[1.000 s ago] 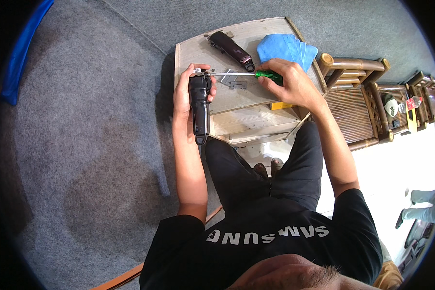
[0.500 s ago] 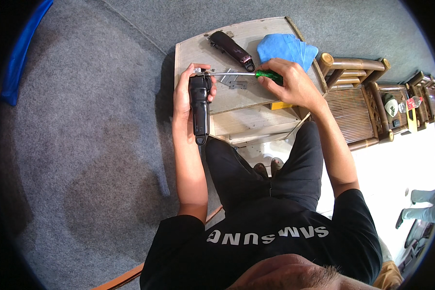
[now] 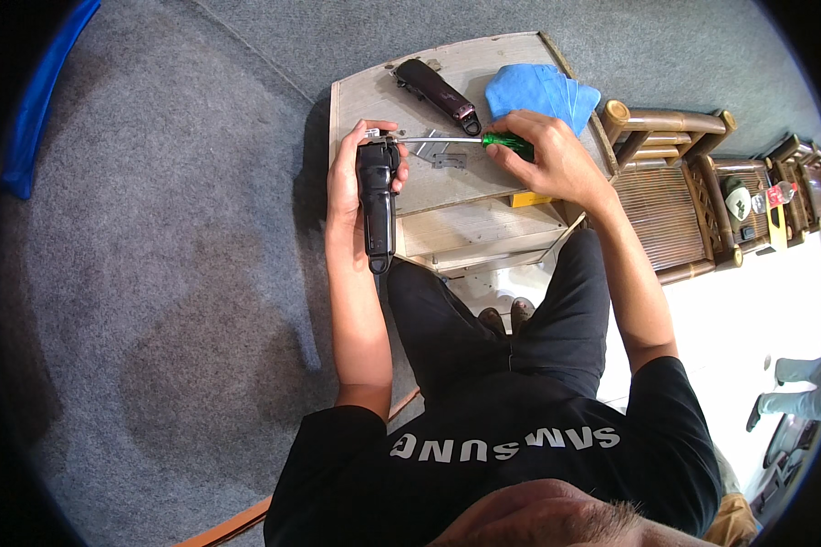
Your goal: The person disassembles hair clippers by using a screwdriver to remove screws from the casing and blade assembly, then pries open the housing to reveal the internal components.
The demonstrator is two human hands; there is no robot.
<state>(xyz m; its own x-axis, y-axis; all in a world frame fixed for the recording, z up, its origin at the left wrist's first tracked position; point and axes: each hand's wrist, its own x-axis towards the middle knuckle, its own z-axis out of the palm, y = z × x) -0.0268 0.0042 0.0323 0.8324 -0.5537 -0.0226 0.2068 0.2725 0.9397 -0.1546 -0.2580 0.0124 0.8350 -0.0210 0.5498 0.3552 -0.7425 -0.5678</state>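
Observation:
My left hand [image 3: 342,178] is closed around the head end of a black hair clipper [image 3: 377,205], whose body points back toward me. In my right hand [image 3: 552,155] is a screwdriver [image 3: 509,143] with a green handle, gripped by the fingers and thumb. Its metal shaft runs leftward, and the tip meets the clipper's head; the exact contact is too small to make out. Below the shaft, flat metal clipper parts [image 3: 449,160] lie on the wooden tabletop [image 3: 493,182]. A second, dark maroon clipper [image 3: 438,94] rests farther back.
Folded blue cloths [image 3: 538,94] lie at the table's far right. A yellow object [image 3: 529,198] shows in the open compartment [image 3: 474,223] beneath the top. Bamboo chairs [image 3: 661,214] stand to the right, with a bottle [image 3: 781,193] on one. Another person's legs [image 3: 798,387] appear at far right.

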